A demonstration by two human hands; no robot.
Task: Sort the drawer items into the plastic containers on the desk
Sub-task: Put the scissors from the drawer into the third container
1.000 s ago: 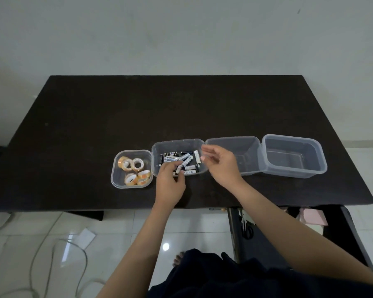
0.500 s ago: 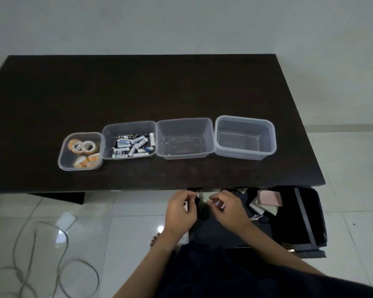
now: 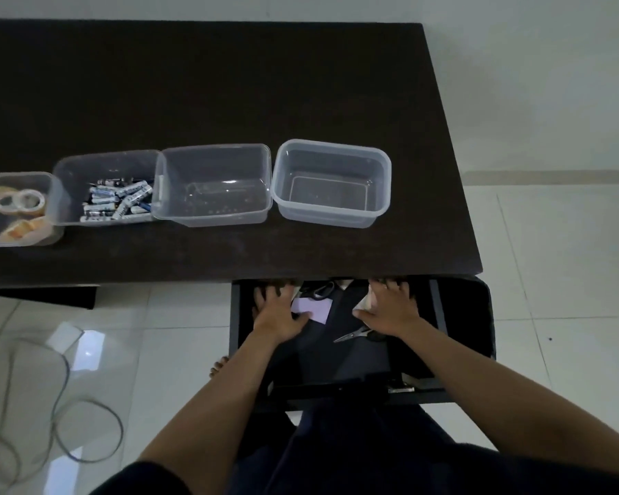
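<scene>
Down in the open drawer (image 3: 461,316) both hands lie flat with fingers spread, the left hand (image 3: 277,310) resting on a pale paper slip (image 3: 313,309), the right hand (image 3: 393,309) just above scissors (image 3: 354,334), while four plastic containers (image 3: 331,184) line the desk (image 3: 229,83).

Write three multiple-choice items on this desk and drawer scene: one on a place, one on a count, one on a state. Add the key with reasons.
1. Where do the batteries lie?
A. second container from the left
B. rightmost container
C. in the drawer

2. How many plastic containers stand on the desk?
A. two
B. four
C. six

3. What state is the drawer in?
A. shut
B. pulled open
C. lifted out onto the desk

Key: 1 A, they sit beside the tape rolls. 2 B, four stand in a row. 3 B, the left hand and right hand reach inside it.
</scene>
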